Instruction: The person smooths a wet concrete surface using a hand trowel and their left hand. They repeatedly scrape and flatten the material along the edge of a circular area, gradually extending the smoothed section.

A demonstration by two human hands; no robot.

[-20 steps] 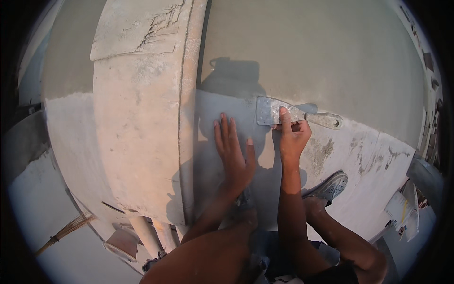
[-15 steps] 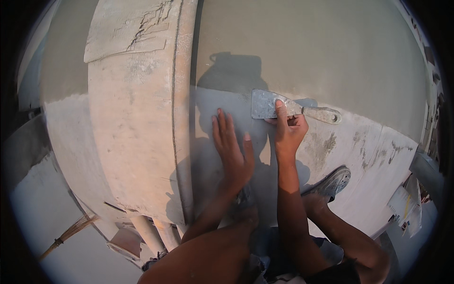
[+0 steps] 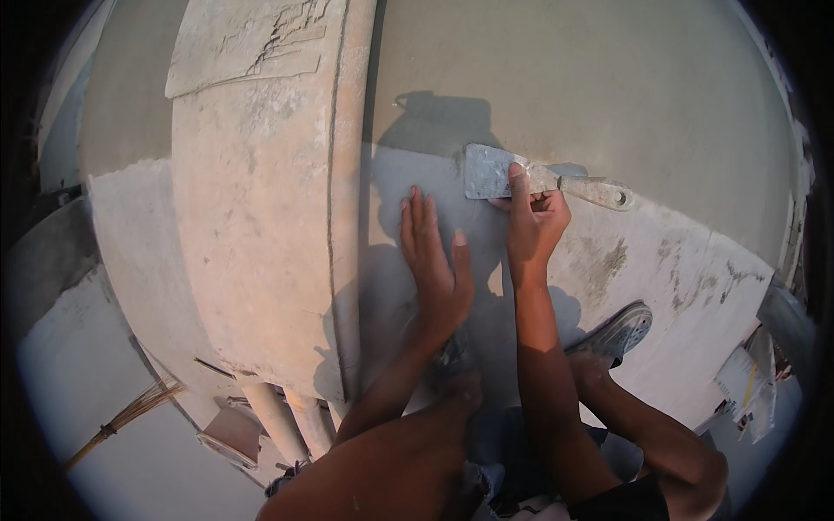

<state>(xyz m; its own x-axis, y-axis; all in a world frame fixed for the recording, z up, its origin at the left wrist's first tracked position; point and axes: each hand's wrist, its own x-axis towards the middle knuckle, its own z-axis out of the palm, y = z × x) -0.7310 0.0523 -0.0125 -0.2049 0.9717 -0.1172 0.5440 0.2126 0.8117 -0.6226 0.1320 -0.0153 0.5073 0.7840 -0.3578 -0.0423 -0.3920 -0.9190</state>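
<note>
My right hand (image 3: 536,214) grips a putty knife (image 3: 488,171) by its blade near the handle, with the thumb on top and the fingers curled beneath. Its broad, smeared grey blade points left, and the worn handle with a hole in its end sticks out to the right. The blade lies at the border between a smooth grey-green coat (image 3: 591,78) and the paler surface (image 3: 669,269) nearer me. To the left, my left hand (image 3: 434,260) rests with fingers stretched out on the pale surface, holding nothing. My shadow falls around both hands.
A raised, cracked beige slab (image 3: 252,217) runs along the left. Pipes (image 3: 276,421) emerge below it, near a straw broom (image 3: 130,412). My shoe (image 3: 621,332) stands on the pale surface at right. Crumpled packaging (image 3: 743,386) lies beyond the right edge.
In the picture, both hands and the putty knife sit slightly higher, while the slab and broom have shifted a little with the view. The grip on the putty knife is the same.
</note>
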